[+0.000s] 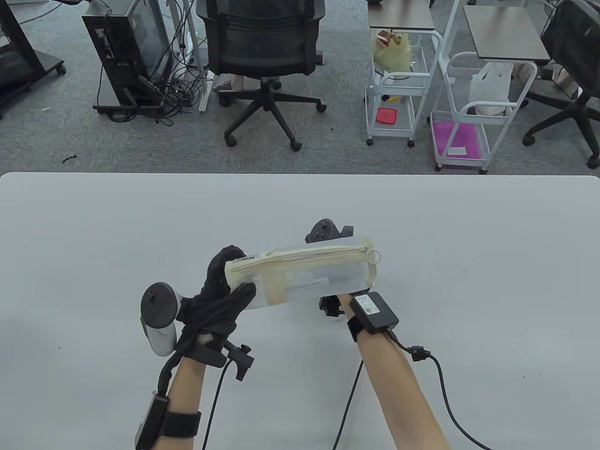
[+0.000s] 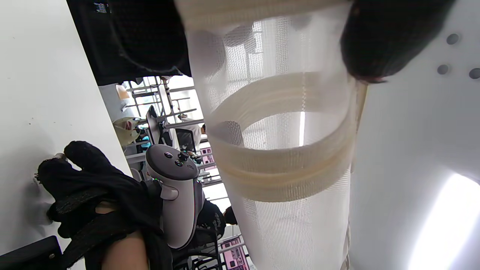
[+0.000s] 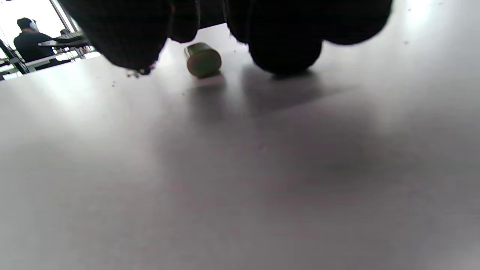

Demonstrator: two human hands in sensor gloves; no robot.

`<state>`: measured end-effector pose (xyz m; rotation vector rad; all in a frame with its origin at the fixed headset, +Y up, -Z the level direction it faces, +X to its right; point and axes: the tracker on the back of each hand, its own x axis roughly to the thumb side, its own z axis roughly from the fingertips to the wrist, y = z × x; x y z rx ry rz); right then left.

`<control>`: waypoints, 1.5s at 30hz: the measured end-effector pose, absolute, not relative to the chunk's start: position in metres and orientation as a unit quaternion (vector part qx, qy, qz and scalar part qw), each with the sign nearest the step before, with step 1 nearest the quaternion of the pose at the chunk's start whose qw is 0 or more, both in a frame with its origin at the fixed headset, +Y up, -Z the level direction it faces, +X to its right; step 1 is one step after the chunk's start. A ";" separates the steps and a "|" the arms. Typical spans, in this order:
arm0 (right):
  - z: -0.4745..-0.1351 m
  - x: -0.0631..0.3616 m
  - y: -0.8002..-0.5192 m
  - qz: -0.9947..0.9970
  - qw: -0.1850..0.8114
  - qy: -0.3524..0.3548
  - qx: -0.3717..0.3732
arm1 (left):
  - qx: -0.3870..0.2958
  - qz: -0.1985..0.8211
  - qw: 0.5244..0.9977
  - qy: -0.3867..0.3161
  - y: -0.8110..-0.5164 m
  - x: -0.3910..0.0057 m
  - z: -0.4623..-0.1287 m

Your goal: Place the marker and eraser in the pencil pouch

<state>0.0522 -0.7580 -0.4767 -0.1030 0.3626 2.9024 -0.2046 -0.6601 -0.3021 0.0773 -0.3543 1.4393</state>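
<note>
My left hand [image 1: 234, 274] grips the left end of the pencil pouch [image 1: 323, 274], a clear mesh bag with cream trim and a zipper along its top, held above the table. In the left wrist view the pouch [image 2: 285, 157] fills the middle. My right hand is under the pouch in the table view; only its tracker [image 1: 323, 230] and wrist show. In the right wrist view its fingertips [image 3: 285, 56] are down at the table on either side of the green-ended marker [image 3: 203, 60], which lies flat. I see no eraser.
The white table [image 1: 468, 234] reaches to its far edge, with office chairs and white carts on the floor beyond. Cables run from both wrists toward the table's near edge.
</note>
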 end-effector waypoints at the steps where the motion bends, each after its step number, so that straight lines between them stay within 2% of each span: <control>1: -0.477 0.051 -0.758 0.988 0.101 0.112 -0.030 | 0.034 0.656 0.737 -0.161 -0.661 -0.204 -0.302; 7: -0.469 0.054 -0.758 0.998 0.049 0.037 -0.019 | 0.027 0.651 0.743 -0.156 -0.666 -0.202 -0.304; 11: -0.459 0.067 -0.755 0.996 0.010 0.085 -0.004 | 0.022 0.654 0.740 -0.156 -0.668 -0.199 -0.303; 15: -0.450 0.106 -0.747 0.991 0.087 0.094 -0.026 | 0.014 0.652 0.742 -0.157 -0.672 -0.193 -0.304; 21: -0.425 0.187 -0.722 0.970 0.223 0.046 -0.090 | -0.005 0.644 0.748 -0.160 -0.679 -0.184 -0.305; 25: -0.401 0.230 -0.692 0.960 0.256 0.003 -0.116 | -0.023 0.637 0.754 -0.159 -0.687 -0.177 -0.307; 30: -0.373 0.260 -0.646 0.942 0.299 -0.088 -0.128 | -0.036 0.625 0.764 -0.157 -0.695 -0.168 -0.307; 38: -0.330 0.250 -0.590 0.921 0.318 -0.216 -0.066 | -0.044 0.602 0.780 -0.163 -0.700 -0.155 -0.304; 42: -0.311 0.231 -0.569 0.915 0.335 -0.225 -0.009 | -0.046 0.594 0.787 -0.162 -0.703 -0.153 -0.303; 45: -0.300 0.212 -0.561 0.914 0.363 -0.174 0.056 | -0.049 0.593 0.788 -0.161 -0.705 -0.152 -0.303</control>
